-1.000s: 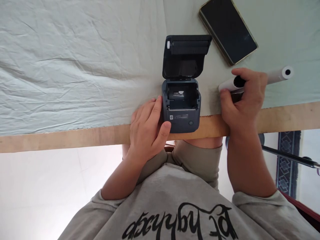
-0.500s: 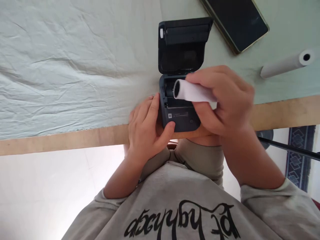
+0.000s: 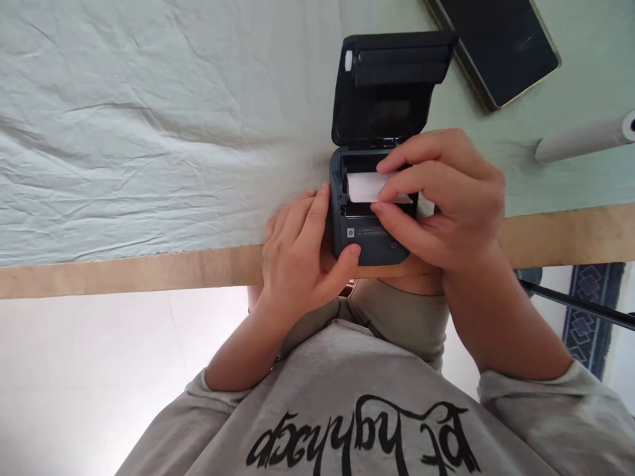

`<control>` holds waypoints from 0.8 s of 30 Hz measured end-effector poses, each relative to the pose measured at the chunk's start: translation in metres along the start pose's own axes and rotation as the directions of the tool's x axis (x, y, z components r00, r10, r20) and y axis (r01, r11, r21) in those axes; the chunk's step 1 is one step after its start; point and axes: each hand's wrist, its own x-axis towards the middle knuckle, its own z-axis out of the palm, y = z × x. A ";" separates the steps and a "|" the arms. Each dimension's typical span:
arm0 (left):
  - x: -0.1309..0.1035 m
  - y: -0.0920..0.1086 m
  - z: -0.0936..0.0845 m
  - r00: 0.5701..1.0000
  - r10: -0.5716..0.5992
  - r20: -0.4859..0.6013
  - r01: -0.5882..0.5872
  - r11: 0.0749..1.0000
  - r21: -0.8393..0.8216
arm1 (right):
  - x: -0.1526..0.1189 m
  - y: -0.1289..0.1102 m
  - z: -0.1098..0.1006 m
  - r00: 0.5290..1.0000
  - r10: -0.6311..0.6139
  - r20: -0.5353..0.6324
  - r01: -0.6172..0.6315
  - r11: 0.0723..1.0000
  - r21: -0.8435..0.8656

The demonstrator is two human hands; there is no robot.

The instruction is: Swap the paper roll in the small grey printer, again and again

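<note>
A dark blue-grey printer [image 3: 370, 248] lies at the table's front edge, its black lid [image 3: 387, 119] raised. In its open compartment sits a white paper roll [image 3: 364, 188]. My right hand [image 3: 441, 198] has its thumb and fingertips on that roll, reaching in from the right. Along the printer's left side rests my left hand [image 3: 302, 254], its thumb on the front corner and its fingers against the side wall, steadying contact on the casing.
A dark phone [image 3: 501, 49] lies at the upper right. Another white roll [image 3: 585, 137] is on the pale green cloth [image 3: 149, 132] at the right. The wooden table edge [image 3: 124, 272] runs across the front, with a black bar [image 3: 580, 303] beyond it at lower right.
The paper roll has gone from tilted above the printer to lying inside its compartment, with my right hand lowered along with it. The printer and my left hand appear slightly further right.
</note>
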 end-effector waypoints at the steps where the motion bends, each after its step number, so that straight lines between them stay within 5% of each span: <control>1: 0.000 0.000 0.000 1.000 0.002 -0.003 -0.002 1.000 -0.001 | -0.001 -0.002 -0.001 1.000 -0.014 -0.001 0.014 1.000 -0.007; 6: -0.002 0.001 -0.001 1.000 -0.017 0.005 0.017 1.000 -0.026 | -0.014 -0.009 -0.002 0.998 -0.055 0.022 0.056 0.998 -0.028; 11: 0.004 -0.004 -0.022 0.995 0.005 0.102 0.020 0.972 -0.234 | -0.027 -0.003 0.002 0.991 -0.132 -0.008 0.132 0.990 -0.050; 15: 0.048 -0.017 -0.037 0.997 -0.065 -0.041 0.050 0.954 -0.295 | -0.033 -0.001 0.004 0.993 -0.105 -0.051 0.102 0.994 -0.045; 18: 0.094 -0.016 -0.041 0.997 -0.073 -0.035 0.058 0.947 -0.316 | -0.035 -0.002 0.006 0.990 -0.099 -0.104 0.096 0.995 -0.041; 24: 0.135 0.017 -0.049 0.980 0.139 0.141 -0.125 0.987 -0.102 | -0.037 -0.002 0.008 0.972 -0.150 -0.179 0.136 0.987 -0.090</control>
